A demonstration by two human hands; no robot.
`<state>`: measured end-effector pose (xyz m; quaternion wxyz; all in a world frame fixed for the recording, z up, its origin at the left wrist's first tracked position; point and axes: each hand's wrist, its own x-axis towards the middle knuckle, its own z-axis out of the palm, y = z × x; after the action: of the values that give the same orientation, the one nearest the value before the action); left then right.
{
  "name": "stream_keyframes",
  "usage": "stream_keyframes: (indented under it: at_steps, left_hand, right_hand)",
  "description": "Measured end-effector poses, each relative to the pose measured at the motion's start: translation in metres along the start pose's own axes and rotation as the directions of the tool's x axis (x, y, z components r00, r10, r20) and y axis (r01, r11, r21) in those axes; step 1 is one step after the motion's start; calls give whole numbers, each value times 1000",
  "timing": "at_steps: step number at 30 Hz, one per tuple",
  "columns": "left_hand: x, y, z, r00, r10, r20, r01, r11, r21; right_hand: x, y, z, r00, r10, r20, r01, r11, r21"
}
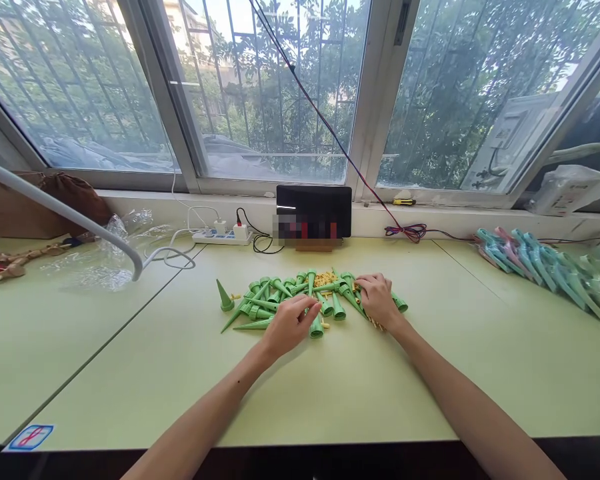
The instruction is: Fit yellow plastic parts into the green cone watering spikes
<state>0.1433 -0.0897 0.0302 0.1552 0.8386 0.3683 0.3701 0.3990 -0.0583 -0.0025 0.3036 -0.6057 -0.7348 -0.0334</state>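
A heap of green plastic cone-shaped spikes (263,305) with ribbed caps lies on the table, mixed with small yellow pieces (325,279). My left hand (293,321) is at the near side of the heap, its fingers curled and thumb pressed in. Right beside its thumb is a green spike (317,329) with its cap end facing me; whether the fingers grip it is hidden. My right hand (377,298) reaches into the right end of the heap with bent fingers close together. Several thin yellow sticks (375,323) show under it. What its fingertips hold, if anything, cannot be made out.
A dark tablet (314,210) on a stand is behind the heap, with a power strip (223,237) and cables to its left. Plastic-wrapped pastel items (545,263) lie far right. A white curved tube (80,217) crosses the left side, near crumpled clear plastic (115,257).
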Motion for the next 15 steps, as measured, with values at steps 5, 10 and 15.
stream_keyframes:
  at_steps: [5,10,15]
  left_hand:
    - [0,1,0,1000,9,21,-10,1000,20]
    - [0,1,-1,1000,21,24,-21,999,25]
    - [0,1,-1,999,31,30,-31,999,23]
  right_hand:
    - [0,1,1,1000,2,-2,-2,1000,-8]
    - [0,3,4,1000,7,-4,-7,1000,7]
    - [0,3,5,1000,9,9,-9,1000,3]
